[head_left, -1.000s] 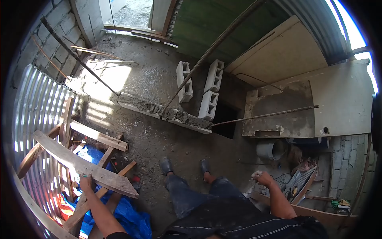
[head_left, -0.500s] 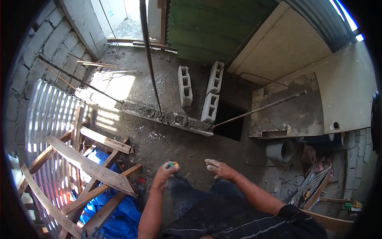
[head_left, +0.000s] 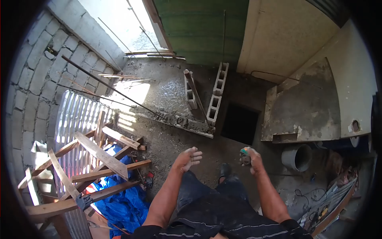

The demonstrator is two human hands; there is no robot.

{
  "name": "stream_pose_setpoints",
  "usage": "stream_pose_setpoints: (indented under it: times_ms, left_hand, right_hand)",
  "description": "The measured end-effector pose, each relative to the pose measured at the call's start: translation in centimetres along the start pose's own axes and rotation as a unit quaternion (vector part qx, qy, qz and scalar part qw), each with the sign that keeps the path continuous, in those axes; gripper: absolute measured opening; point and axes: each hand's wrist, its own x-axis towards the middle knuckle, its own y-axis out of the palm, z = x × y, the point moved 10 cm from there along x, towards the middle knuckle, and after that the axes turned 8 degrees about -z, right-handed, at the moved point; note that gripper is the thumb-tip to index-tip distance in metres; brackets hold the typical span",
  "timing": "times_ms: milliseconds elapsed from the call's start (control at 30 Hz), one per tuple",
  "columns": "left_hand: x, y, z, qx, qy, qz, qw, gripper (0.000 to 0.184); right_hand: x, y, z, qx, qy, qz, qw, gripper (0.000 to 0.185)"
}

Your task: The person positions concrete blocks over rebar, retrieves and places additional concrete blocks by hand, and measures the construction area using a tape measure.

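Note:
My right hand [head_left: 253, 160] is closed around a small rounded thing, which looks like a tape measure [head_left: 244, 156] with green and orange on its case. To the left, above my knee, my left hand [head_left: 189, 159] holds nothing, its fingers apart. Both hands are raised over the rough grey floor [head_left: 159, 149]. Ahead of them lies a low row of blocks topped with mortar [head_left: 181, 121], with rebar [head_left: 113, 85] sticking up from it. Beyond the row stand hollow concrete blocks [head_left: 214, 108].
A dark square pit [head_left: 240, 123] opens ahead on the right. Crossed timber planks [head_left: 101, 155] and a blue tarp [head_left: 123, 203] fill the left, near corrugated sheeting [head_left: 77, 115]. A grey bucket [head_left: 296, 158] lies tipped at the right, beside a stained slab [head_left: 304, 109].
The tape measure has passed from my left hand to my right hand. My hands are farther apart, and my left hand's fingers have opened. The view has shifted.

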Motion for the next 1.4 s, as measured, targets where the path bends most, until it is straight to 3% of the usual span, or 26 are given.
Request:
stream_pose_setpoints:
  times_ms: [133,300,333,400,467,633,767,900,1000,1133,1267,1400]
  left_hand:
    - [0.4,1.4,-11.5,-0.017,0.147,-0.017,0.989,0.055]
    - [-0.2,10.8,-24.1,0.018,0.263,0.043,0.964,0.042]
    - [0.2,11.9,-25.2,0.019,0.263,0.049,0.963,0.042]
    - [1.9,16.2,-26.2,0.002,0.217,0.112,0.97,0.037]
    - [1.7,19.0,-26.8,-0.005,0.183,0.182,0.966,0.034]
    - [5.3,16.8,-28.1,0.007,0.182,0.159,0.97,0.024]
    - [8.1,15.4,-28.1,0.07,0.183,0.103,0.975,0.031]
    - [10.2,15.0,-26.8,0.141,0.159,0.07,0.975,0.034]
    - [11.0,16.9,-24.3,0.173,0.144,0.121,0.967,0.04]
    - [12.0,19.0,-23.2,0.14,0.147,0.176,0.963,0.033]
    - [12.2,13.7,-29.7,0.058,0.233,0.063,0.969,0.029]
    - [14.0,4.5,-35.7,-0.012,0.283,-0.063,0.957,0.023]
  right_hand:
    - [2.9,2.5,12.2,0.016,-0.138,0.016,0.99,0.047]
    - [2.8,14.3,24.6,-0.076,-0.275,0.099,0.953,0.044]
    - [2.6,16.5,25.9,-0.112,-0.282,0.104,0.947,0.044]
    - [2.4,20.2,28.9,-0.3,-0.429,0.071,0.849,0.049]
    - [3.6,22.6,29.1,-0.345,-0.421,0.095,0.834,0.05]
    - [7.6,24.5,28.3,-0.387,-0.399,0.115,0.823,0.063]
    - [10.8,23.5,25.7,-0.382,-0.329,0.156,0.85,0.074]
    - [13.4,21.4,23.5,-0.372,-0.3,0.201,0.855,0.075]
    - [14.5,18.7,21.7,-0.334,-0.268,0.234,0.873,0.074]
    - [14.7,15.7,22.3,-0.351,-0.287,0.259,0.853,0.069]
    - [18.1,6.8,20.7,-0.43,-0.303,0.23,0.819,0.067]
    - [20.8,-9.6,16.0,-0.493,-0.173,0.177,0.834,0.065]
